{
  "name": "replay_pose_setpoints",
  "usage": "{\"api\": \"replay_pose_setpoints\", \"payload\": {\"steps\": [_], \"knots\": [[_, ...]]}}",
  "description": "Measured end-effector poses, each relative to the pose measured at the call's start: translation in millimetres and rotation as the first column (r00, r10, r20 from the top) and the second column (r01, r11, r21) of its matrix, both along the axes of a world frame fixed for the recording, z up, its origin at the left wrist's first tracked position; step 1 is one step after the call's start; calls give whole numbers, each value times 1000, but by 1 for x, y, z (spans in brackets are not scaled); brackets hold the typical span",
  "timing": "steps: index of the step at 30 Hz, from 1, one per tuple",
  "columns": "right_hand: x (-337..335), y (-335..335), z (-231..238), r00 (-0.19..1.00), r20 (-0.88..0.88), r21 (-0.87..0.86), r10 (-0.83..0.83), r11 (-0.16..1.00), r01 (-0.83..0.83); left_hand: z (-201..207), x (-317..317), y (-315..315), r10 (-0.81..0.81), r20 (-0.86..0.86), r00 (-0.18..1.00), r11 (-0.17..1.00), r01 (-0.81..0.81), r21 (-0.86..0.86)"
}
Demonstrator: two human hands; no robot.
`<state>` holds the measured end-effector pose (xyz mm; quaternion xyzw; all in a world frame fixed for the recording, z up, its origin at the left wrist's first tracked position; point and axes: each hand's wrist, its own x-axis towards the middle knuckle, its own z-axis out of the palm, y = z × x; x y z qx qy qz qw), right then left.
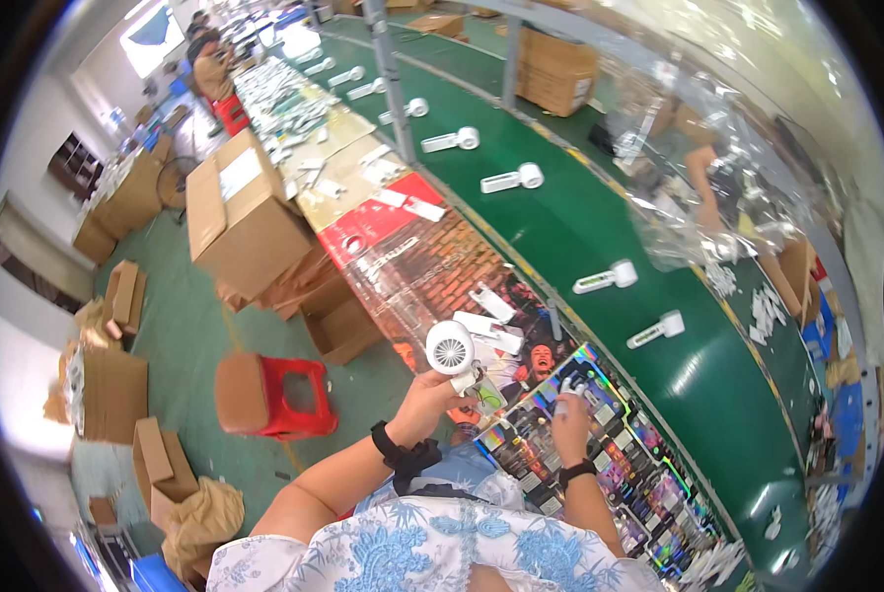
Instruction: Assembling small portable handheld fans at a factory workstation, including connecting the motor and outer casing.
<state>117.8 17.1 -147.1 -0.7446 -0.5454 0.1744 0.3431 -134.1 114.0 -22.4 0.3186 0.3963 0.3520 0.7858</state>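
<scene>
I read the clock from the fan as its centre. My left grip sits just below it, toward seven o'clock, clamped on it near the base of its round head. The slotted white face is turned up toward me, and the fan is held above the tabletop. My right grip is at four o'clock, fingers drawn together around a small pale piece; what it is, I cannot tell. Under that hand lies a dark, colourful sheet. A dark strap circles each of my wrists.

Close to the fan, between two and three, lie white parts, with a long shell just beyond, between one and two. A larger heap spreads along the tabletop at eleven.

Alongside runs a green belt, carrying white fans spaced apart in a row, curving from three o'clock round past twelve. Clear plastic hangs at two. A red stool stands between eight and nine, and a big carton at ten. Between ten and eleven, far off, sits a person.
</scene>
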Motion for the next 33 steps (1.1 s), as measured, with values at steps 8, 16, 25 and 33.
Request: {"api": "replay_pose_setpoints", "payload": {"steps": [8,16,25,33], "knots": [[11,-52,114,791,-596,145,-137,951,274,29,94,-22,-199,78,977,975,205,-81],[3,-79,179,965,205,297,-166,950,100,13,162,-71,-280,236,931,960,266,89],[39,-116,175,961,171,388,-219,911,139,22,199,-103,-337,391,856,940,332,83],[57,-134,171,954,12,338,-301,899,279,20,228,-135,-281,131,951,936,242,256]]}}
